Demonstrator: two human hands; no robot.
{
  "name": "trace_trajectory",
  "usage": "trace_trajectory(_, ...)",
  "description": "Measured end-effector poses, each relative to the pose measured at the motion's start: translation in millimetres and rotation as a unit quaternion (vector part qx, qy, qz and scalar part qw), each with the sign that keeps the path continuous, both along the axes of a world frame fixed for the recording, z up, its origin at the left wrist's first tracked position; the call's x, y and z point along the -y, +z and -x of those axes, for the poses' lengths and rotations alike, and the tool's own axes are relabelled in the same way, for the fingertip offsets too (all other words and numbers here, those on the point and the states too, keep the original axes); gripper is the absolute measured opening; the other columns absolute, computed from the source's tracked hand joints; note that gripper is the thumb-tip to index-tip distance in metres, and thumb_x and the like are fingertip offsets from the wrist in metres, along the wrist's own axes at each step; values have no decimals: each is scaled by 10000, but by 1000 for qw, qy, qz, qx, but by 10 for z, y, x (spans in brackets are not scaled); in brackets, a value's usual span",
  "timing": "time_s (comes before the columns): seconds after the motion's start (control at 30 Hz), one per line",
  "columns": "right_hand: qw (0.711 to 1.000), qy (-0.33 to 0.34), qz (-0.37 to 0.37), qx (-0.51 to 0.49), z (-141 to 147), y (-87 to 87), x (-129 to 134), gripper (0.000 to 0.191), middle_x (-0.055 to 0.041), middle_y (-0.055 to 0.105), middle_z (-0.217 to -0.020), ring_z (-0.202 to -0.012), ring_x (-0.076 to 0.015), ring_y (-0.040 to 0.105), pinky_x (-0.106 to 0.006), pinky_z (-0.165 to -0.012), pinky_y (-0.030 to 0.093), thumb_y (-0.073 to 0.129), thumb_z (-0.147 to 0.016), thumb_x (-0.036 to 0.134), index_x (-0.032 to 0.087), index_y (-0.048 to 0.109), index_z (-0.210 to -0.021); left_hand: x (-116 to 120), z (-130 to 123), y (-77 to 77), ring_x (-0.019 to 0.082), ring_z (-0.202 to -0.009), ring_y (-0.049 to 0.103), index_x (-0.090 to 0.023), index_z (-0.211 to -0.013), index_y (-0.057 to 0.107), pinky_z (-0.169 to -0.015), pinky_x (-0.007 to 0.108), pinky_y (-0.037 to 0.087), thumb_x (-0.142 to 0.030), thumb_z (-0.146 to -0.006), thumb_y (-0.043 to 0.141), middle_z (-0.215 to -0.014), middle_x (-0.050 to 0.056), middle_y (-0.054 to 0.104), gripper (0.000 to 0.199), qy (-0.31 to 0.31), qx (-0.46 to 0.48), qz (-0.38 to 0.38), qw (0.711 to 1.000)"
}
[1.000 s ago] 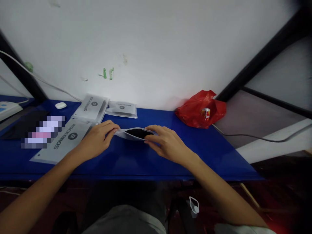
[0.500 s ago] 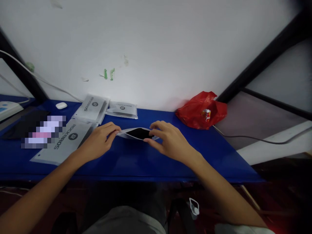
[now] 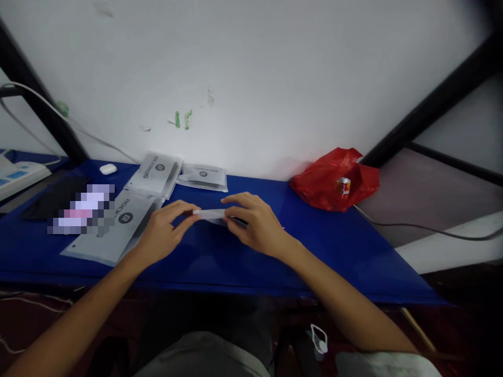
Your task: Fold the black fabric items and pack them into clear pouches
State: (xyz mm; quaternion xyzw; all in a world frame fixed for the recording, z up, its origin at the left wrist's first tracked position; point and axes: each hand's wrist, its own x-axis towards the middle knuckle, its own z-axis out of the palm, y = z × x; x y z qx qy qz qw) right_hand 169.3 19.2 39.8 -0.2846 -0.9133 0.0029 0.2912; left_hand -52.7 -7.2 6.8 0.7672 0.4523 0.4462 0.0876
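Observation:
A frosted white pouch [image 3: 212, 214] is held edge-on above the blue table between my two hands. The fingertips of my left hand [image 3: 170, 226] pinch its left end. Near the middle of its upper edge, the thumb and fingers of my right hand [image 3: 254, 220] grip it, with the index finger raised off it. Something dark shows beneath my right fingers; most of the pouch's right part is hidden behind that hand.
Printed frosted pouches [image 3: 155, 173] lie at the left and along the wall [image 3: 203, 176]. A pixelated phone [image 3: 84, 208], a white case [image 3: 108, 169] and a power strip [image 3: 25, 178] are further left. A red plastic bag [image 3: 334, 180] sits back right on the blue table [image 3: 353, 262].
The pouch's mouth, wide apart before with a black inside showing, is now pressed together at the left. My right hand has moved left along its edge. The view has shifted slightly.

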Motion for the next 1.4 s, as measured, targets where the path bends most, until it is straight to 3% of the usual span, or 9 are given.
trace_trajectory(0.1,999,4,13,-29,-27,-7,-7,129,-79,637,-1118,-973,-201,581,-378,-839,457,530,-835,161,191,655,-840,2,41,-41,137,-752,616,-214,-841,627,-720,283,509,-343,-870,561,-816,-3,666,147,27,21,-9,999)
trace_trajectory(0.33,998,-2,50,-30,-34,-24,-37,138,-86,625,-1140,-1018,-201,582,-395,-865,473,519,-871,206,199,653,-904,51,1,13,127,-725,620,-222,-845,618,-687,264,509,-296,-907,491,-789,-13,667,159,41,-13,-46,998)
trace_trajectory(0.5,998,11,52,-39,75,70,47,223,-102,609,-1174,-1104,-211,556,-401,-922,455,562,-864,271,193,614,-1067,133,-104,56,129,-757,634,-210,-864,612,-727,266,512,-229,-923,467,-809,-3,670,158,43,-51,-104,992)
trace_trajectory(0.77,994,40,99,-18,104,242,143,128,-80,618,-1129,-1019,-186,597,-366,-881,471,548,-866,215,203,662,-923,211,-204,130,140,-774,641,-209,-876,624,-740,283,521,-207,-929,434,-830,3,678,198,5,-73,-103,992)
trace_trajectory(1.03,995,50,88,21,68,207,175,131,-85,624,-1113,-978,-180,597,-338,-831,453,529,-863,182,188,645,-924,235,-256,111,134,-762,612,-181,-839,596,-728,279,494,-132,-921,408,-810,16,653,211,-16,-99,-96,990)
trace_trajectory(1.4,997,28,60,32,17,87,168,149,-86,628,-1105,-939,-179,593,-321,-785,423,495,-874,191,180,638,-915,175,-283,86,143,-718,561,-185,-811,547,-686,281,459,-93,-909,354,-742,15,601,235,5,-131,-122,984)
